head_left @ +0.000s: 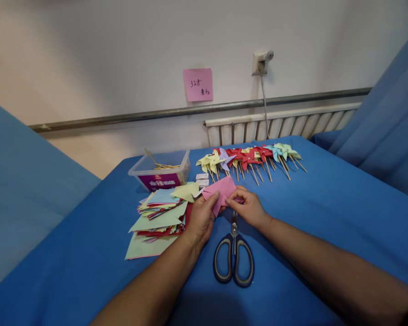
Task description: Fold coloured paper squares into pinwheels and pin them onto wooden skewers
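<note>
A pink sheet of paper (224, 186), with slits cut into it, is held up between both hands. My left hand (202, 217) pinches its left side, thumb on top. At the right edge, my right hand (246, 206) grips the paper between thumb and fingers. Just below lie scissors (234, 258) with dark blue and grey handles, their blade tips partly hidden under the right hand. Beside my left hand sits a pile of coloured paper sheets (158, 222) in green, red, yellow and blue.
A clear plastic box (187, 165) with thin wooden sticks stands at the back left, near small white boxes (202, 177). Finished paper pinwheels (250, 158) on sticks lie in a row at the back. The blue cloth (302, 226) covers the table; a radiator (285, 124) is behind it.
</note>
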{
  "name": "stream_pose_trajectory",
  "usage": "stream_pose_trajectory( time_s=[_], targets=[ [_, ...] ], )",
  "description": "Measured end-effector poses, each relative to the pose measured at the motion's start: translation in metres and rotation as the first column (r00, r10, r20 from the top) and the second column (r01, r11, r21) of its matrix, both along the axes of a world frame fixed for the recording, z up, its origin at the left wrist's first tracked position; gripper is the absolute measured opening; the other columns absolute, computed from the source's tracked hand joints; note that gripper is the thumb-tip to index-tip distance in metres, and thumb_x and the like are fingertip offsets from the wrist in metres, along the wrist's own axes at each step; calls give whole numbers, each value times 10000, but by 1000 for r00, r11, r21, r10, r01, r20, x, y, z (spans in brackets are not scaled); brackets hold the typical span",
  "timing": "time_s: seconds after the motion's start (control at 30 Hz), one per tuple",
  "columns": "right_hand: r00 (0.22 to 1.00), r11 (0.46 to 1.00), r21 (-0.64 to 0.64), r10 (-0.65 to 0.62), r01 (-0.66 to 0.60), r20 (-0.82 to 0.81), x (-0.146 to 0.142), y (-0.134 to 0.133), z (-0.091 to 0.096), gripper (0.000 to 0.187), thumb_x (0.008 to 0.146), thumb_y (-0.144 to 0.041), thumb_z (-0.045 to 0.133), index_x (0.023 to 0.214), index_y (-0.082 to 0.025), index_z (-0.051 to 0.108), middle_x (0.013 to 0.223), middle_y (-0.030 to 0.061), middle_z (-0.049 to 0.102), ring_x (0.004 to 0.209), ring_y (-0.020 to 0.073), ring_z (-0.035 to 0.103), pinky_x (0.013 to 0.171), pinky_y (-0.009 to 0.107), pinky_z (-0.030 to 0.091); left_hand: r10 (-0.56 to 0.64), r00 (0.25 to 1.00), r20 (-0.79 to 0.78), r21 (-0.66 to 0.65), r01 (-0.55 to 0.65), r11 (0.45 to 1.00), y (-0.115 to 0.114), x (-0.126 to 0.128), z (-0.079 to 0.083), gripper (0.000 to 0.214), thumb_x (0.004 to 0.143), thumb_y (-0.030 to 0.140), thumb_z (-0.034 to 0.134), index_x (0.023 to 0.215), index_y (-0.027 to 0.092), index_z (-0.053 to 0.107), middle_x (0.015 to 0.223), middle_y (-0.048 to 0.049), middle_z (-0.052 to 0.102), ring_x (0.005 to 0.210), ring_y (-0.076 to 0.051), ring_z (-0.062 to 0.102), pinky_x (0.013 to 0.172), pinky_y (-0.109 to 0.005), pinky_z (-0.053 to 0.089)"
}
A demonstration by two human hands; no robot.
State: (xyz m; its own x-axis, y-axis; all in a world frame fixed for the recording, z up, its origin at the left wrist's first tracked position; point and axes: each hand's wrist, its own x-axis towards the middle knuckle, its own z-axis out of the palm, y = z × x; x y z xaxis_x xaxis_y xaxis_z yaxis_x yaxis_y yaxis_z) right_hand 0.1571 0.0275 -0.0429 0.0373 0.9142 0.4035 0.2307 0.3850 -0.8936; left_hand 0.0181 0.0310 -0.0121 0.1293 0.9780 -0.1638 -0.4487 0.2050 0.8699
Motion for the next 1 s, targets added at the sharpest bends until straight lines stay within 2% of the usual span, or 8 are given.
stream_pose_trajectory(
  time_s=[0.07,0.13,0.27,0.43,0.6,1.0],
  targets=[
    [1000,1000,-11,-2,2,-3,0,1,-1,160,754,-305,641,650,-186,619,739,15,567,657,137,557,615,264,450,-11,1000,3,3,11,1000,-1,0,0,299,672,233,742,935,113,664,812,-56,700,642,-132,626,602,-242,511],
    [1000,1000,-10,-10,10,-2,1,2,-2,165,748,-313,647,652,-182,616,727,4,549,622,120,531,589,248,430,-28,1000,13,5,28,1000,-1,0,1,274,658,205,741,907,118,667,802,-47,697,660,-134,625,614,-243,509],
    [999,1000,-12,-28,28,31,2,2,-2,181,748,-326,641,644,-181,610,710,-3,546,599,111,509,566,237,409,-67,998,22,26,66,997,-2,1,1,282,612,137,737,887,115,679,827,-57,708,691,-138,628,661,-248,505],
    [998,999,-8,-33,33,60,2,1,-1,182,752,-311,627,625,-182,609,703,-1,550,607,115,516,577,240,413,-72,997,15,42,71,997,-2,3,1,329,580,156,766,897,112,691,869,-88,721,735,-173,650,719,-283,504],
    [997,999,0,-32,33,69,2,1,-1,207,766,-335,623,624,-184,618,696,6,556,612,121,515,565,238,414,-74,997,9,51,73,996,-1,5,0,406,570,173,794,958,112,689,880,-96,723,735,-180,653,728,-293,498],
    [997,999,-17,-33,34,70,2,1,-1,213,772,-335,632,625,-184,611,670,-2,567,594,119,513,578,244,411,-68,997,-32,41,69,997,4,3,-10,351,595,187,794,920,104,689,831,-79,707,717,-147,623,690,-256,485]
  ],
)
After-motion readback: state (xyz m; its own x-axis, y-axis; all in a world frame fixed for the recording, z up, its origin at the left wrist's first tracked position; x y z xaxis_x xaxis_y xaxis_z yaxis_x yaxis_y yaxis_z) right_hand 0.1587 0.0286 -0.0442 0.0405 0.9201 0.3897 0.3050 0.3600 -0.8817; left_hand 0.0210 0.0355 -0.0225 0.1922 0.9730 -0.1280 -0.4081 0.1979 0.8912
